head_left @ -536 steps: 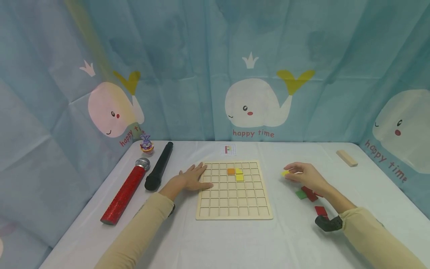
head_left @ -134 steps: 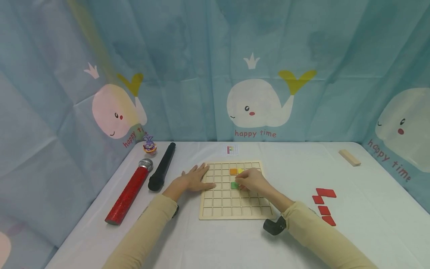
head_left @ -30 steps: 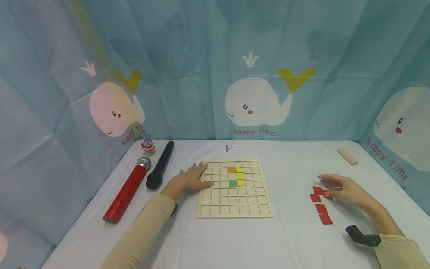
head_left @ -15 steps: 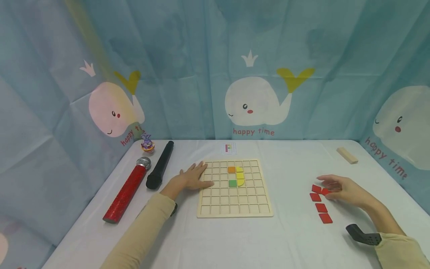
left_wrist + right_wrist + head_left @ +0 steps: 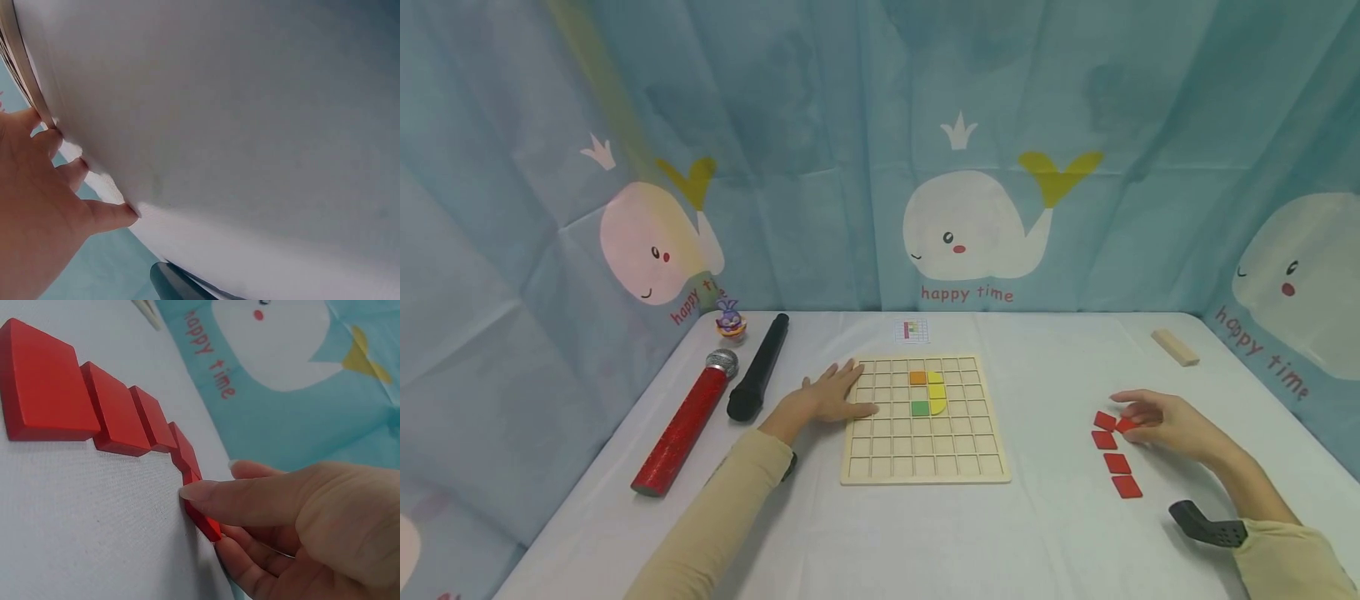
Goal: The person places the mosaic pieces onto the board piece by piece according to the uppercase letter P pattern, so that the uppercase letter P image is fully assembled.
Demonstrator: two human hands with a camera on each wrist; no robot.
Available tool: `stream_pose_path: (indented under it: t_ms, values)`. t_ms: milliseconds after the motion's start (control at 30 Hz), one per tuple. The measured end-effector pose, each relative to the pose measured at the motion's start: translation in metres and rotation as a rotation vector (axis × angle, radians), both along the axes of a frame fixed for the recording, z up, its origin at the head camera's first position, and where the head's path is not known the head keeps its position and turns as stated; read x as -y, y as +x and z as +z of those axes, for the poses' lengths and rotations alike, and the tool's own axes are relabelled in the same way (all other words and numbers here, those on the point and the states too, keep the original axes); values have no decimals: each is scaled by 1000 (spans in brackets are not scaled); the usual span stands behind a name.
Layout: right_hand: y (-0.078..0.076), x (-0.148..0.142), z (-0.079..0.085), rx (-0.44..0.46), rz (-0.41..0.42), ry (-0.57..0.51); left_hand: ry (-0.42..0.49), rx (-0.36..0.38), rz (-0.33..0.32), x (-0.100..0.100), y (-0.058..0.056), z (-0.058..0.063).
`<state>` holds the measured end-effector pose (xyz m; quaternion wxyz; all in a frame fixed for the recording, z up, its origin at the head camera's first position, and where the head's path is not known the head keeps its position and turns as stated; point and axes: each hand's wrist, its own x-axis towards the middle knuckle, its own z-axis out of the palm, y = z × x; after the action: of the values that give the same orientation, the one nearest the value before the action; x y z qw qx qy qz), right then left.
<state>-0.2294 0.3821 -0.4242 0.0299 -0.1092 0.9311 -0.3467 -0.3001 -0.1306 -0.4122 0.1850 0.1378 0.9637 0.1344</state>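
A wooden grid board (image 5: pixel 925 450) lies mid-table. It bears an orange square tile (image 5: pixel 918 378), a green square tile (image 5: pixel 921 408) and a column of yellow tiles (image 5: pixel 936 392), its end pieces rounded. My left hand (image 5: pixel 829 395) rests on the board's left edge, fingers spread; the left wrist view shows its fingertips touching the table and board. To the right, my right hand (image 5: pixel 1172 425) pinches a red tile (image 5: pixel 201 512) between thumb and fingers, tilted and touching its neighbour. Several other red tiles (image 5: pixel 115 409) lie in a row beside it.
A printed grid card (image 5: pixel 912 331) lies behind the board. At left are a red microphone (image 5: pixel 681 433), a black microphone (image 5: pixel 760 367) and a purple rabbit figure (image 5: pixel 730 321). A wooden block (image 5: pixel 1176 347) lies at back right. A whale-print curtain (image 5: pixel 820 167) closes off the back.
Since the oldest frame, yellow and green tiles have come onto the board, and the red ones now lie in a row. My right hand has returned from the board; lately the pinched tile turned slightly.
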Motion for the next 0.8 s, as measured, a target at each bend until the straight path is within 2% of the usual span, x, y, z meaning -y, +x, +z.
stream_pose_path:
  t_ms: [433,800]
  values:
    - [1,0,2,-65,-22,64,10,-5,-2,0,0,-1]
    - [1,-1,5,-49,-164,102,2,0,-1,1,-1,-2]
